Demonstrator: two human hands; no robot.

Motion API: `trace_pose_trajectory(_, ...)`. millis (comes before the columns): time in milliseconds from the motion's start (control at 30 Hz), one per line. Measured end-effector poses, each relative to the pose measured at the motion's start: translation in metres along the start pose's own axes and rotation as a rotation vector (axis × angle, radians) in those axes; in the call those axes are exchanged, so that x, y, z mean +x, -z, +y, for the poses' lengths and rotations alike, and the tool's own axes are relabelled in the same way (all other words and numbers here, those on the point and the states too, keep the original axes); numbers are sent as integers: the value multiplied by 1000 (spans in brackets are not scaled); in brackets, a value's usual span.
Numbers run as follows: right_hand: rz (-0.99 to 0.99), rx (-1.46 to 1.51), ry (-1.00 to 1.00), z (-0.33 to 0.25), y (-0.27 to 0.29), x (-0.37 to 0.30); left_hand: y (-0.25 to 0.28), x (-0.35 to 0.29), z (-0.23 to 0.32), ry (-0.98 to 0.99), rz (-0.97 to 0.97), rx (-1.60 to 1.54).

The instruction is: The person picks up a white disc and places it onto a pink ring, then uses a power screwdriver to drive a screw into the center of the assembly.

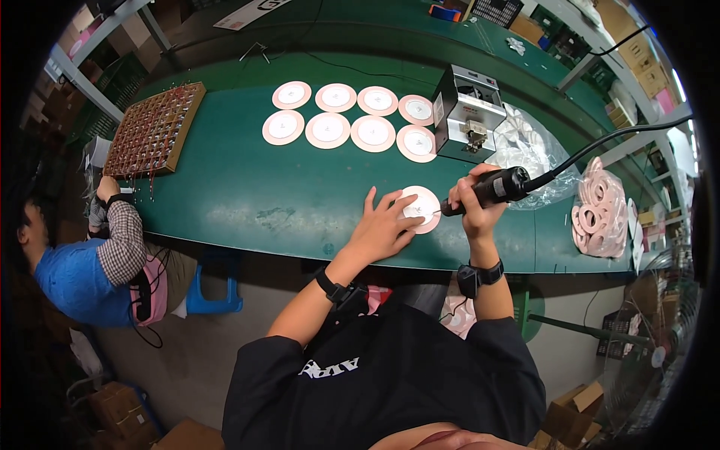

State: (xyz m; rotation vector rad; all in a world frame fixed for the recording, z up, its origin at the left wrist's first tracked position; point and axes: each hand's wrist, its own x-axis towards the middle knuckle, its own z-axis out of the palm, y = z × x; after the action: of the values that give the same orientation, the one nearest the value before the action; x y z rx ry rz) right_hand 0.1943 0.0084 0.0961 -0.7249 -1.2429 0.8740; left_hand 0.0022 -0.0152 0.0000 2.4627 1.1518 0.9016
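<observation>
We've got a pink-rimmed disc point(427, 201) flat on the tabletop point(225, 195), near its front edge. Left hand point(381, 231): fingers spread, holding nothing, tips resting over the disc's 9 o'clock side. Right hand point(480, 214): wrapped round a black tool point(496, 187), thin tip pointing to 9 o'clock at the disc's 3 o'clock rim; we can't tell if it touches. Cord point(607, 137) runs off toward 2 o'clock. From the disc we see eight similar plates point(328, 130) at 11, two rows of four; a boxy machine point(453, 112) at 1, just beside the end plates; a clear bag point(529, 150) at 2; bagged pink rings point(600, 210) at 3; a gridded tray point(180, 139) at 10.
</observation>
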Motion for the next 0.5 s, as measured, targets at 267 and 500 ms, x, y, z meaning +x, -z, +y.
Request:
trace_pose_trajectory(267,-62,-34,22,2,0,-3,0,-1,-1,0,4,-1)
trace_pose_trajectory(500,-64,-49,13,3,0,-3,0,-1,-1,-3,0,2)
